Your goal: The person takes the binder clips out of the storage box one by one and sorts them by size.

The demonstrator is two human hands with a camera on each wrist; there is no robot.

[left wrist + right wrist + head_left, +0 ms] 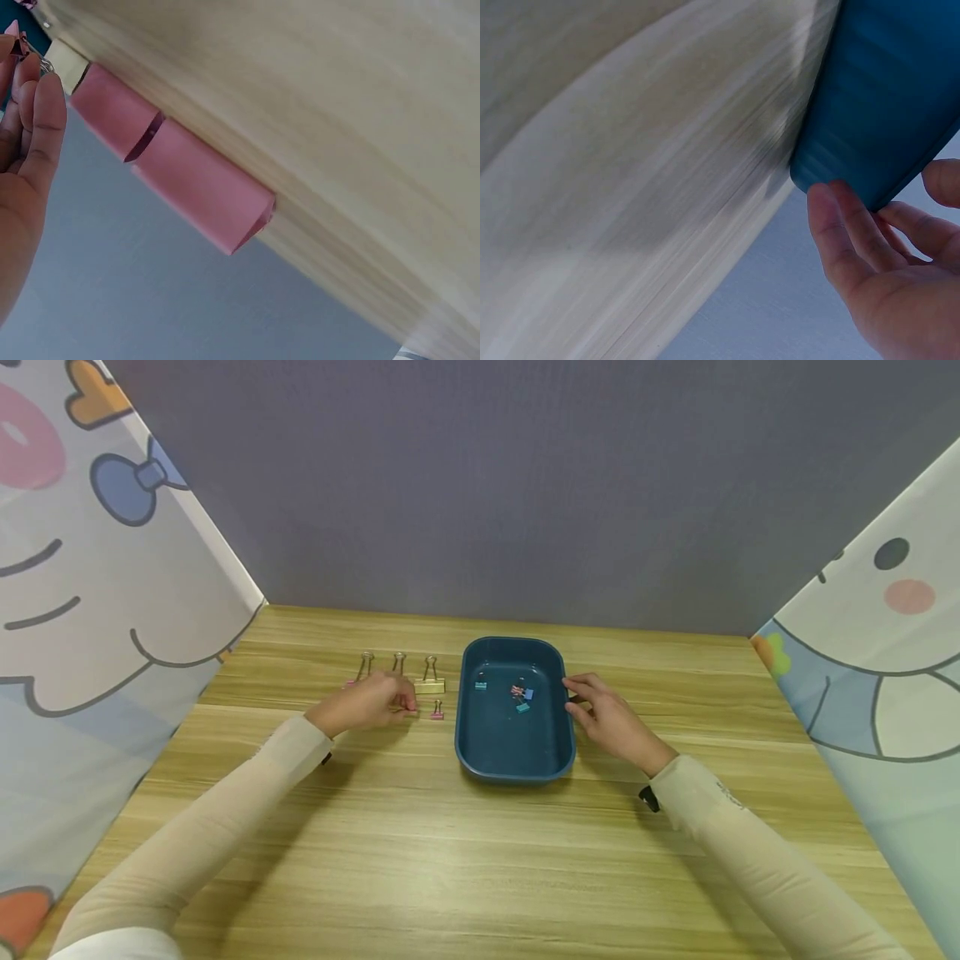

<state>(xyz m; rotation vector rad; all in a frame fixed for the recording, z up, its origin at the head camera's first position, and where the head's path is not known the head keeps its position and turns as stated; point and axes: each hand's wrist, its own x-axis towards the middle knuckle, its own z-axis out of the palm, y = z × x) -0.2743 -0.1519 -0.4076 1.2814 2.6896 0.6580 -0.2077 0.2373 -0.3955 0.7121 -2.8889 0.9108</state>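
Near the row of binder clips, my left hand pinches a small pink binder clip, partly hidden by the fingers. Another small pink binder clip lies just right of its fingertips. Behind that hand are a gold binder clip and two large pink binder clips with their handles up. The blue tray stands to the right and holds several small clips, teal, pink and blue. My right hand touches the tray's right side at the rim with lightly bent, extended fingers.
All of this is on a wood-grain table. A grey panel rises along its back edge. Cartoon-printed cloth borders the left side, and similar printed cloth borders the right.
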